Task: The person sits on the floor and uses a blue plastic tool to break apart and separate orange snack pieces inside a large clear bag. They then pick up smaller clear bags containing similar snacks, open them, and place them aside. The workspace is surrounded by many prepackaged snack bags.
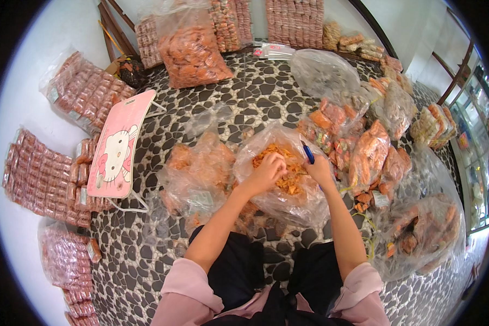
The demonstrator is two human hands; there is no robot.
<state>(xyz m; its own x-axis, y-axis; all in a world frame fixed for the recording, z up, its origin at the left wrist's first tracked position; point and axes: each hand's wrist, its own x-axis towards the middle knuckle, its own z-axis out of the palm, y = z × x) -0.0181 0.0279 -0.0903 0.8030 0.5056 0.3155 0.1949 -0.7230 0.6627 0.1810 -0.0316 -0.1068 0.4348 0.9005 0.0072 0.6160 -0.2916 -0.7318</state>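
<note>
My left hand (269, 171) is over the orange snack chips (292, 179) in an opened clear plastic bag (309, 212), fingers bent down at the chips. Whether it holds any is hidden. My right hand (318, 169) is at the right side of the same bag, closed around a blue pen-like tool (308, 153) with a dark tip, which points up and away. The bag lies on the floor in front of my knees. Just left of it rest plastic bags of orange snacks (199, 163).
A pink low folding table (118, 150) stands on its side at the left. Stacked snack packs (45, 179) line the wall. A large filled bag (191, 53) stands at the back. More snack bags (368, 157) and a big clear bag (428, 228) lie right on the pebble-patterned floor (265, 98).
</note>
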